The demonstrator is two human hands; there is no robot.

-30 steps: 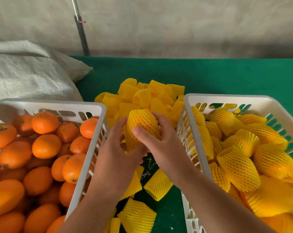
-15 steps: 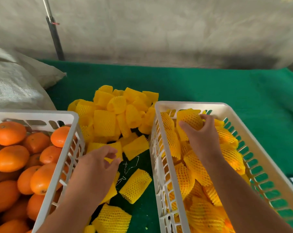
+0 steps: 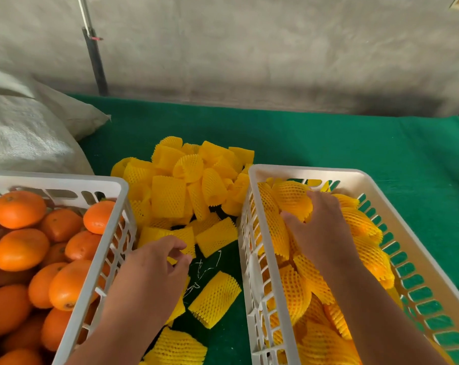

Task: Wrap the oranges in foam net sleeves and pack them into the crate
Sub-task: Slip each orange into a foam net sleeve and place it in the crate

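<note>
Right hand point(image 3: 318, 227): curled on the wrapped orange point(image 3: 291, 200), to be seated snugly at the packing crate point(image 3: 302, 172) far end
Left hand point(image 3: 157, 262): fingers loosely curled, nothing held; a flat foam net sleeve point(image 3: 215, 236) to be pinched by one edge

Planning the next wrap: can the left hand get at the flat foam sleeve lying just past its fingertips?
Probably yes. The left hand hovers over the green cloth with the foam sleeve just beyond its fingers, uncovered, nothing between them.

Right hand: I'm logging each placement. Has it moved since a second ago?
Yes. The right hand left the spot between the crates and now holds a wrapped orange inside the right crate, near its far end.
</note>
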